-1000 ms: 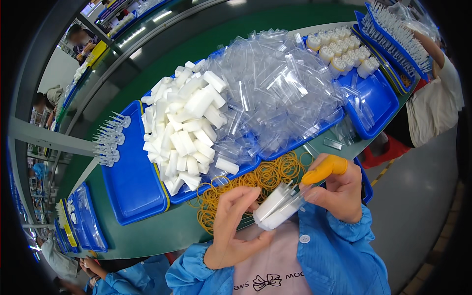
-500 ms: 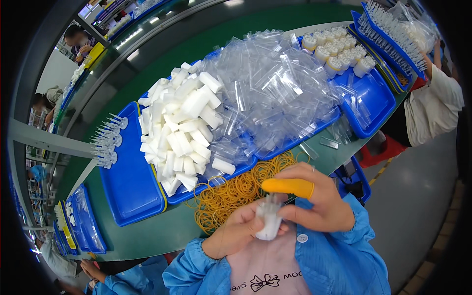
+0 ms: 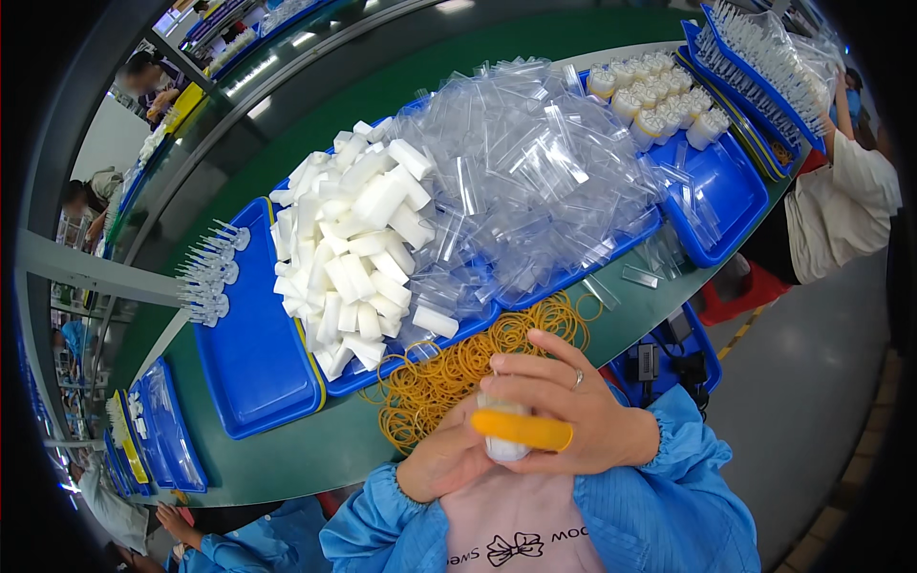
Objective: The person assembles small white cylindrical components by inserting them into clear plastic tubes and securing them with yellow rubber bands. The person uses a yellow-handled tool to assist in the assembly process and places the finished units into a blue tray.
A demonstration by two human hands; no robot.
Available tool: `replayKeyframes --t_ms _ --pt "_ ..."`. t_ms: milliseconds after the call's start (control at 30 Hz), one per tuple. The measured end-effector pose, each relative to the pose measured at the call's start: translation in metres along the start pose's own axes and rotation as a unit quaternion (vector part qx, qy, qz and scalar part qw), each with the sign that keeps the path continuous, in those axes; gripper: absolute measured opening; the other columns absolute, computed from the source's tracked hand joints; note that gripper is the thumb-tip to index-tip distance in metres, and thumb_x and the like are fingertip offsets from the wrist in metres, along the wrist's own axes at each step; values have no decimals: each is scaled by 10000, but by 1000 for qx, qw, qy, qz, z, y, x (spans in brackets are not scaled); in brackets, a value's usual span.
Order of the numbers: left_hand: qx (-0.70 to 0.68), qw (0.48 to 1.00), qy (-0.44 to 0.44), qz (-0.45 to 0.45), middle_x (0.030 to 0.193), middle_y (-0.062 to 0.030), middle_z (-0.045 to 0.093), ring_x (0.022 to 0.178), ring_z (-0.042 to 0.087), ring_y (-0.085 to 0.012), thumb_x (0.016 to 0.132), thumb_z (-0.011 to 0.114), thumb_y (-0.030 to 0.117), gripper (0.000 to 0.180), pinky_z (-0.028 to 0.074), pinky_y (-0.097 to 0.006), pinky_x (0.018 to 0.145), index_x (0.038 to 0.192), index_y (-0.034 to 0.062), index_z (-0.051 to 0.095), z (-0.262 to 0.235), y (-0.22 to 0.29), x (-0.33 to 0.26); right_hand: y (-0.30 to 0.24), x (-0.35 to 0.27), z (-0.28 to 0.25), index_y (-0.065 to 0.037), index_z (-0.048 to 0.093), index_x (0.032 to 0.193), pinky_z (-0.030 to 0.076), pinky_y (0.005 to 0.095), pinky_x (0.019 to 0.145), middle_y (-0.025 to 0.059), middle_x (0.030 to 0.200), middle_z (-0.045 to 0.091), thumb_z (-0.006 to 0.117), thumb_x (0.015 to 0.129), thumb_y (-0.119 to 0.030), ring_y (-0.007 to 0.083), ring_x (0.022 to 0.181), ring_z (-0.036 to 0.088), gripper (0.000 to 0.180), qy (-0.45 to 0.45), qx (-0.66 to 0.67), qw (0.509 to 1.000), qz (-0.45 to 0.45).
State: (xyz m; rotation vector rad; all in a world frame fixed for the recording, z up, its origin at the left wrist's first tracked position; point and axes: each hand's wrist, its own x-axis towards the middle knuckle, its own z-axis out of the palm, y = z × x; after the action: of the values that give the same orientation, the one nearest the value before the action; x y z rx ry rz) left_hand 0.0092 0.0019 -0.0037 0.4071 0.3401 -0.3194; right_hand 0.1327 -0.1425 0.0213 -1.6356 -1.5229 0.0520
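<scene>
Both hands are together in front of the person's chest. The left hand [image 3: 445,463] is cupped round a white piece [image 3: 505,450]; the right hand [image 3: 600,427], wearing a ring [image 3: 579,379] and a yellow finger cover [image 3: 523,430], is curled over it from the right. The fingers hide much of the piece, so its full form cannot be told. Just beyond, a loose heap of rubber bands [image 3: 435,396] lies on the green table [image 3: 310,460]. Behind the bands, white blocks [image 3: 353,248] and clear plastic sleeves [image 3: 525,172] are piled high, side by side. The blue tray at left [image 3: 253,368] carries clear nozzle-like parts [image 3: 210,275] along its outer edge. The blue tray at right [image 3: 737,186] holds upright white bundles [image 3: 650,126] and some loose sleeves. Farther right, a co-worker in a pale top [image 3: 841,196] is beside a tray of thin, spiky parts [image 3: 761,76].
</scene>
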Motion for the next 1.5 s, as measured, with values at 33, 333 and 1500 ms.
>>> replayKeyframes --t_ms 33,333,1500 --pt "-19 1000 13 -1 1157 -106 528 1125 525 -228 883 617 322 577 432 -363 973 1310 29 362 -2 -2 -1 0 -1 1 -170 562 1228 311 495 1051 82 1196 540 715 719 -251 279 1194 479 537 -7 -17 1000 -15" --pt "-50 985 -148 69 1030 -65 528 935 565 -218 837 671 306 602 484 -349 807 1323 83 392 -31 -13 8 7 6 -35 -114 606 1165 380 425 980 109 1178 535 758 675 -170 281 1139 500 515 -72 230 964 113" --pt "115 975 23 188 784 -53 536 685 545 -165 726 739 150 733 460 -294 631 1354 32 379 -14 10 -12 57 -33 -18 -49 621 819 351 413 757 69 857 539 679 733 -136 267 830 510 136 163 -309 915 200"
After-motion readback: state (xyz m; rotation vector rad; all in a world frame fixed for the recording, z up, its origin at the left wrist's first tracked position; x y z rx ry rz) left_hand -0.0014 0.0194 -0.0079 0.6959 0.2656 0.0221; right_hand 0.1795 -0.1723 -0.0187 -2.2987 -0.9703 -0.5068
